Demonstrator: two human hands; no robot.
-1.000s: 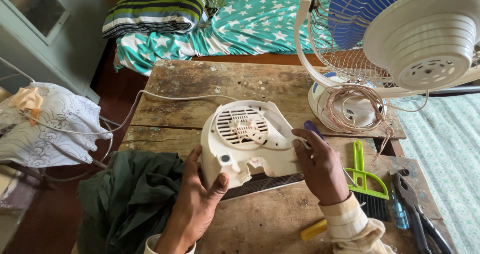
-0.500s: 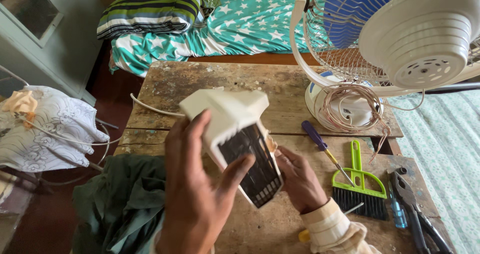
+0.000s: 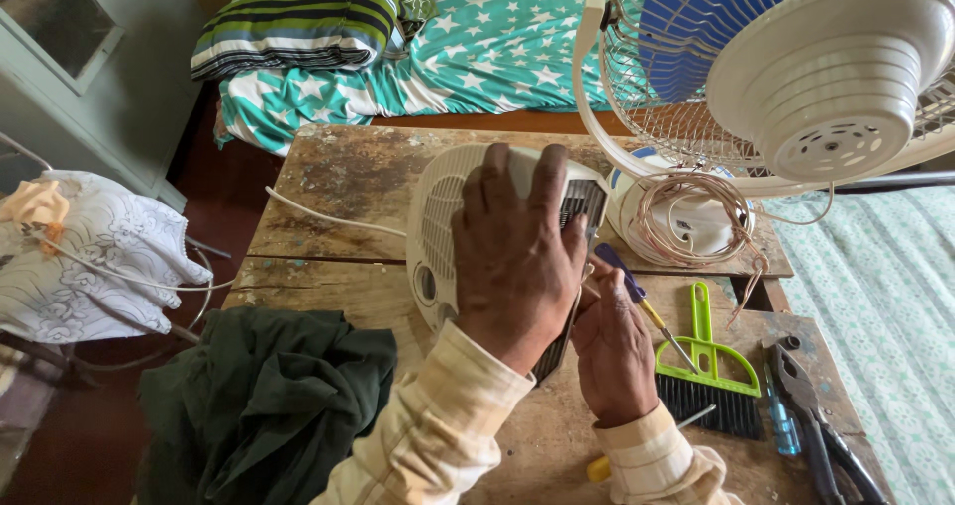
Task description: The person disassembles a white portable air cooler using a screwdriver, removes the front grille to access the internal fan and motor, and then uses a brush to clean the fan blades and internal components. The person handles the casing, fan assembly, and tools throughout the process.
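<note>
Left hand (image 3: 517, 256): grip spread wide, palm and fingers clamped over the back of a cream plastic fan housing (image 3: 448, 228), which stands tilted on edge on the wooden desk (image 3: 338, 172). The broad hold appears meant to steady the housing so that its dark grille edge faces the other hand. Right hand (image 3: 612, 351): it lies against the housing's lower right edge, fingers curled in; whether this grip pinches anything cannot be told, since the fingertips are hidden behind the housing. A white cord (image 3: 328, 216) runs from the housing leftward across the desk.

Just beside the right hand lie a blue-handled screwdriver (image 3: 642, 301) and a green hand brush (image 3: 708, 371), both within easy reach. Pliers (image 3: 811, 415) rest near the desk's right corner. A dark green cloth (image 3: 264, 405) is heaped on the near left of the desk. Behind the housing stands a white fan base (image 3: 696, 221) draped with a coil of thin copper wire (image 3: 686, 206); above it a caged fan head with blue blades (image 3: 796, 57). A bed with a star-patterned sheet (image 3: 497, 47) lies beyond.
</note>
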